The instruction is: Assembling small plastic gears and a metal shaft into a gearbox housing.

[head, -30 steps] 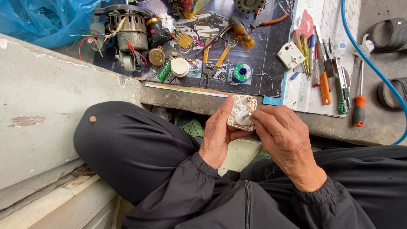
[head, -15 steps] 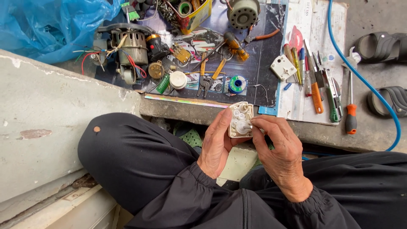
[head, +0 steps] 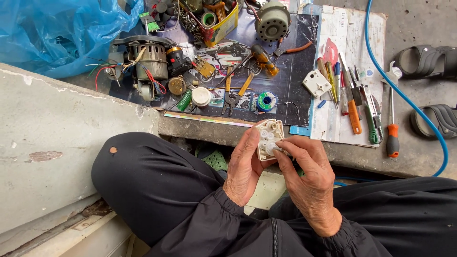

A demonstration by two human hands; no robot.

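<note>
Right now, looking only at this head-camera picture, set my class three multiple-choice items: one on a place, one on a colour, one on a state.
1. Where does the orange-handled screwdriver lie?
A. On the bench at the right, beside the blue hose
B. Inside the yellow tin
C. On the person's lap

2. What colour is the plastic bag at upper left?
A. Red
B. Blue
C. Black

3. In what state is the small cream gearbox?
A. Lying untouched on the bench
B. Closed and wrapped in tape
C. Open, white gears showing, held in both hands

Answers:
1 A: it lies at the bench's right end, just left of the hose.
2 B: the crumpled bag is plainly blue.
3 C: the left hand grips its side while the right hand has its fingers on the exposed gears.
</note>
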